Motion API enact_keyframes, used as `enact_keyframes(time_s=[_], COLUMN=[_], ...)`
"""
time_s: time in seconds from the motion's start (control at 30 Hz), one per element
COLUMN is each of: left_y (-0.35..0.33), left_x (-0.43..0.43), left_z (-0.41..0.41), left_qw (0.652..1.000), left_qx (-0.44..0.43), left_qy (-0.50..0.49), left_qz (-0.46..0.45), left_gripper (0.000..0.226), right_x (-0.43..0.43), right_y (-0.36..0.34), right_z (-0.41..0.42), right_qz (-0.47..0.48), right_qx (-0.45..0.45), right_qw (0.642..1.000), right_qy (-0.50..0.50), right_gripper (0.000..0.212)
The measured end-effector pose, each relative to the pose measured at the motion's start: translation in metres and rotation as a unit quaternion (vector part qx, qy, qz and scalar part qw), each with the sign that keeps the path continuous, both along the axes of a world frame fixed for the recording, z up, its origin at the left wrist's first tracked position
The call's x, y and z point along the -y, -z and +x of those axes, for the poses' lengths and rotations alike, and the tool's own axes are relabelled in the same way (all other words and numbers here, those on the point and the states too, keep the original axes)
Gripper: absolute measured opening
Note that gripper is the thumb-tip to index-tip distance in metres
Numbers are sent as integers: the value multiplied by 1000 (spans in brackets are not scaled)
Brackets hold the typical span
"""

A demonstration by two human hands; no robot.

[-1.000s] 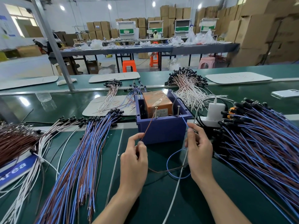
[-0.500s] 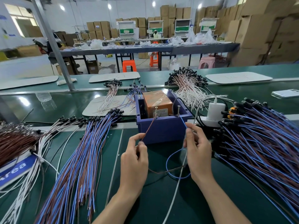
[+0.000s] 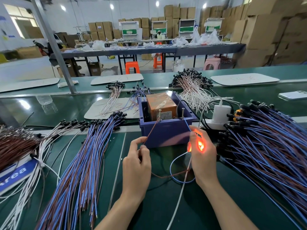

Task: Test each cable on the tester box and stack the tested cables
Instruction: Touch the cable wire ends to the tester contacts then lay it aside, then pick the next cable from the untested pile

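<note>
While both hands hold it just in front of the tester box (image 3: 166, 135), the cable (image 3: 170, 165) sags in a loose loop on the green table (image 3: 157, 209) between them. Its two ends rise away from the person toward the box. The left hand (image 3: 137, 163) pinches the brown wire (image 3: 150, 131) between thumb and forefinger. That wire slants up and rightward to the foot of the left screw (image 3: 159, 114), which stands upright at the box's near rim. The right hand (image 3: 204, 156) curls round the blue wire (image 3: 187, 125), which slants up and leftward to the right screw (image 3: 183, 112). An orange-red glow (image 3: 200, 145) shines through the right hand's fingers, and its source is hidden in the grip. The hands are apart, one before each front corner of the box.

The box is a purple plastic bin holding an orange block (image 3: 161, 103) with a printed label.

Left of the box lies a long bundle of blue-and-brown cables (image 3: 86, 155), black caps toward the far side and bare ends toward the person. Farther left are white cables (image 3: 49, 146) and a brown bundle (image 3: 16, 145). Right of the box, a big pile of blue-and-brown cables (image 3: 265, 146) spreads out, its black caps just beside the right hand. A white charger (image 3: 221, 112) stands in a power strip (image 3: 214, 125) just right of the box. A white cord (image 3: 180, 195) runs past the right hand toward the person, crossing the loop. Behind the box lie a sheaf of white wires (image 3: 192, 93) and a white board (image 3: 116, 107).
</note>
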State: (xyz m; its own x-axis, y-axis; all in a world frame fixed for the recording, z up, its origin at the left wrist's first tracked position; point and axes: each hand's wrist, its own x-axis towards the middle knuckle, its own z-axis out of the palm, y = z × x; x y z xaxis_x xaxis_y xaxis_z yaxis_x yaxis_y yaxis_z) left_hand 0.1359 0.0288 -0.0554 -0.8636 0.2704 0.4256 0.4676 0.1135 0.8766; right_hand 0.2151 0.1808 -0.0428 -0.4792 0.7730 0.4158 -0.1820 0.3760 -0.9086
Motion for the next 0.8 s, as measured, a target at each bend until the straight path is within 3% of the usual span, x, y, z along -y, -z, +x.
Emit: enact_keyframes(time_s=[0.47,0.67,0.8], left_y=[-3,-2,-7], left_x=[1,7,6], left_z=[2,15,11], left_qw=[1000,996,999], left_qx=[-2,-78,-36], left_qy=[8,33,11], left_qz=[18,14,28], left_gripper=[25,20,17], right_x=[-2,-2,0], right_y=[4,7,5], right_z=[-1,0,4], right_qz=[-8,-16,-29], right_qx=[-8,-18,-10], right_qw=[1000,1000,999], right_qy=[-6,-20,-21], right_gripper=[21,19,19])
